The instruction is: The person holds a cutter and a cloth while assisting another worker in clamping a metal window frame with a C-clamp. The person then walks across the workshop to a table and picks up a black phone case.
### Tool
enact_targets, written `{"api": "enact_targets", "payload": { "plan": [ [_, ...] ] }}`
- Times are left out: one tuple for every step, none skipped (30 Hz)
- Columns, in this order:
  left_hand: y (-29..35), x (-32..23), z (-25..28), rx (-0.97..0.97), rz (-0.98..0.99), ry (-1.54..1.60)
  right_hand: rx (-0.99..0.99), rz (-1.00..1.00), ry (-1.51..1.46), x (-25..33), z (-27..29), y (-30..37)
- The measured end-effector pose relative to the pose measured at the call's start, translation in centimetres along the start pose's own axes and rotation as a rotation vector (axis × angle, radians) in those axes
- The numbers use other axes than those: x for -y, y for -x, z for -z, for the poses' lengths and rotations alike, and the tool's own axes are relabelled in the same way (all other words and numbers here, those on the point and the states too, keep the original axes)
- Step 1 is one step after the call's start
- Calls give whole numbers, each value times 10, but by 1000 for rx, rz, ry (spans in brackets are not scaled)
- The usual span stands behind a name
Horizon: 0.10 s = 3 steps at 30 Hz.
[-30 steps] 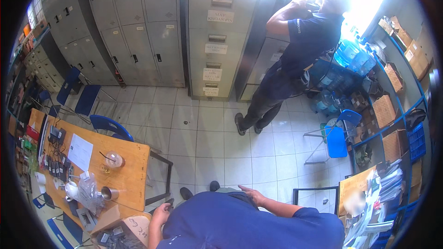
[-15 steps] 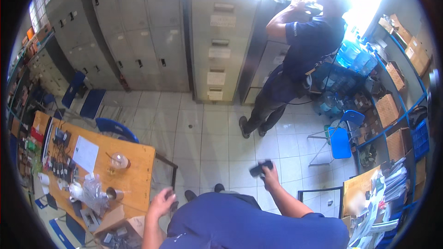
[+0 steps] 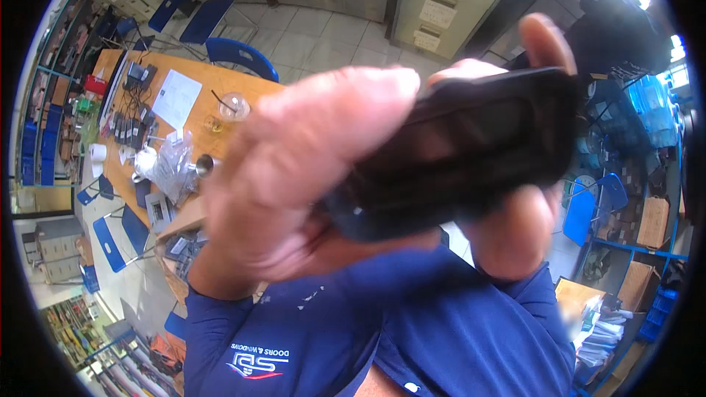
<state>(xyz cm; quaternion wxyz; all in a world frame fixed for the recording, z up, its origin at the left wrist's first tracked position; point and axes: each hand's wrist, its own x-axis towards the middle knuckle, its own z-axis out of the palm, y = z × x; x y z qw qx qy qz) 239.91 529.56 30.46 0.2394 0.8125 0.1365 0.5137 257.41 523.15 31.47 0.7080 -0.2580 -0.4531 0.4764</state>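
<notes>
Close up in the middle of the view, a black rectangular handheld device (image 3: pixel 471 147) is held tilted, its right end higher. It has rounded corners and a recessed dark face; its exact kind does not show. My left hand (image 3: pixel 294 154) closes on the device's left end, slightly blurred. Around the right end, my right hand (image 3: pixel 515 231) grips it, with fingers showing above and below; the palm is hidden behind the device.
A wooden table (image 3: pixel 114 154) on the left bears a plastic cup (image 3: pixel 234 106), a plastic bag (image 3: pixel 174 165) and paper. Blue folding chairs (image 3: pixel 239 55) stand around it. Another person (image 3: pixel 618 29) stands at the upper right, near cabinets (image 3: pixel 456 0) and water bottles (image 3: pixel 651 106).
My right hand has brought the black device up from low at the right to close in front of the view. My left hand has risen and taken hold of it. The view has shifted.
</notes>
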Motion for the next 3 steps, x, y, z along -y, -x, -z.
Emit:
{"api": "enact_targets", "payload": {
  "plan": [
    [-1, -6, 6, 1, 10, -12, 303, 217, -184, -9, 5, -10],
    [-1, -12, 13, -78, 98, -112, 603, 437, -373, -32, 20, -37],
    [0, -10, 21, -155, 179, -189, 596, 434, -366, -47, 11, 66]
  ]
}}
